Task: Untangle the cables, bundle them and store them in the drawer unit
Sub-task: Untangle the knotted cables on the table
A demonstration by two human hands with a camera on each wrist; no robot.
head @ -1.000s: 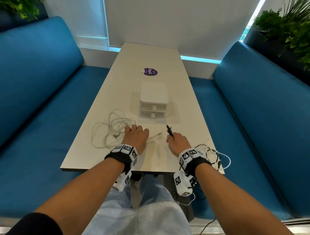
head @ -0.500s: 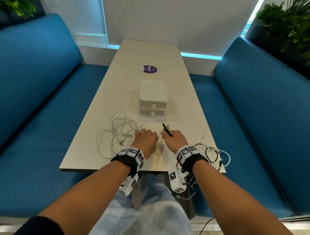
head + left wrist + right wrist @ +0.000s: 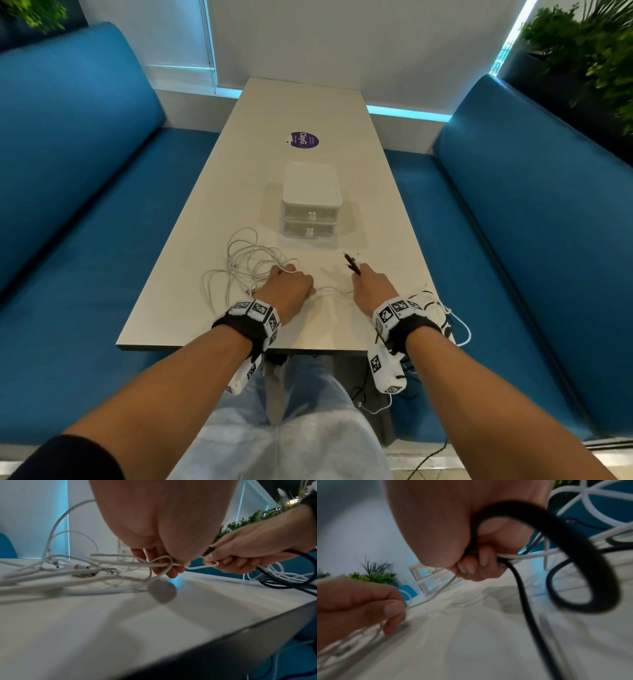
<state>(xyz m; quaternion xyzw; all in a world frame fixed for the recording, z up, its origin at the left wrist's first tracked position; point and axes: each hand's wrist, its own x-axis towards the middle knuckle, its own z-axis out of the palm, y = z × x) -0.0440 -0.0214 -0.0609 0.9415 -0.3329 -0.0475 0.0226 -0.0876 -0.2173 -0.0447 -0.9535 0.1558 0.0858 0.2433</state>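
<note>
A thin white cable (image 3: 161, 564), looped into a loose knot, is pinched by the left hand (image 3: 286, 291); its run stretches sideways to the right hand (image 3: 373, 289), closed around it and a black cable (image 3: 520, 577). The limp white tangle (image 3: 239, 267) lies left on the smooth table (image 3: 308, 102), the plastic drawer unit (image 3: 311, 202) beyond, its drawers shut.

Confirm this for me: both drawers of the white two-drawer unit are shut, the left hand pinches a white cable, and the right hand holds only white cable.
One detail is wrong: the right hand grips a black cable along with white cable, as the right wrist view shows. The white two-drawer unit is shut and the left hand does pinch a white cable.
</note>
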